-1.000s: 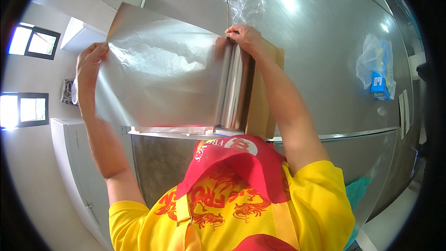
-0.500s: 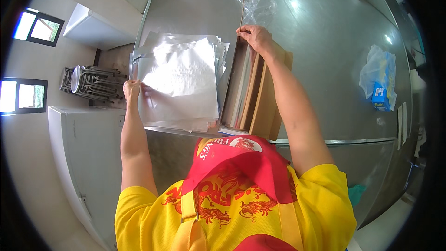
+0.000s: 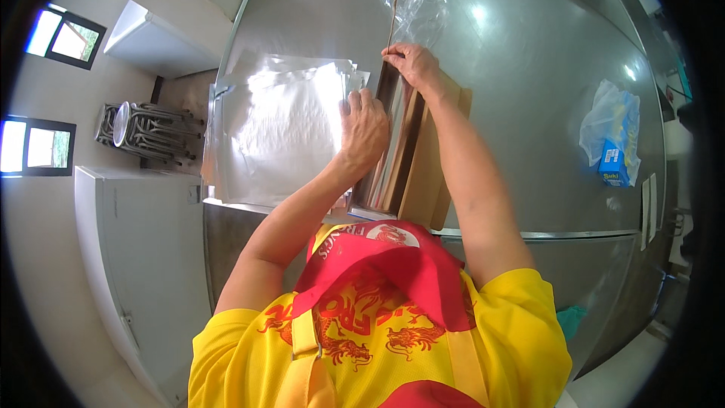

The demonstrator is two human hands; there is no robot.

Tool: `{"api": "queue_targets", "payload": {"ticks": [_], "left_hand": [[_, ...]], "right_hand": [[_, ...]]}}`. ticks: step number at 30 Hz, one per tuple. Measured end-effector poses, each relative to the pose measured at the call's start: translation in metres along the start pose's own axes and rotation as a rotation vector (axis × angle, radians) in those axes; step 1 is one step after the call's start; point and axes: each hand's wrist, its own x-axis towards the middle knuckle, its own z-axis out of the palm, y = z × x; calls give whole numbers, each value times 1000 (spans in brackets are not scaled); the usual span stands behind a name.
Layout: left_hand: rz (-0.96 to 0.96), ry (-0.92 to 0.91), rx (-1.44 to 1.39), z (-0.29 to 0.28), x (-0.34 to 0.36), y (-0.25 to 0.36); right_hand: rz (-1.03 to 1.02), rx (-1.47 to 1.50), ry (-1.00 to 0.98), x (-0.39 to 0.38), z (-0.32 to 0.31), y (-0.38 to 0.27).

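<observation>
On the broad metal table (image 3: 529, 159), a stack of silver foil sheets (image 3: 283, 132) is laid to the left of a long, open cardboard box (image 3: 424, 181), the edges of the sheets being unevenly aligned. The left hand (image 3: 365, 132) is placed between the two, its fingers slightly bent over the right-hand part of the stack and its outer side beside the box; whether anything is grasped by it cannot be told. At the far end of the box, the thumb and fingertips of the right hand (image 3: 417, 68) are pinched together where a thin brown strip (image 3: 395, 4) ends; whether strip or box edge is gripped cannot be told. Crumpled clear plastic (image 3: 423, 11) is seen beside the strip. At far right, a blue carton (image 3: 615, 165) is partly covered by a translucent bag (image 3: 598, 132).
</observation>
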Motion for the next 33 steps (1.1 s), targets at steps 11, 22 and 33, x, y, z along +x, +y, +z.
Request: {"api": "queue_targets", "payload": {"ticks": [11,22,33], "left_hand": [[-34,-94,-11,22,8,1],[42,403,-583,-102,50,-53],[-17,-143,54,-10,-21,13]], "right_hand": [[-9,-9,25,-1,1,3],[16,33,-7,-1,-2,5],[-3,15,13,0,3,7]]}}
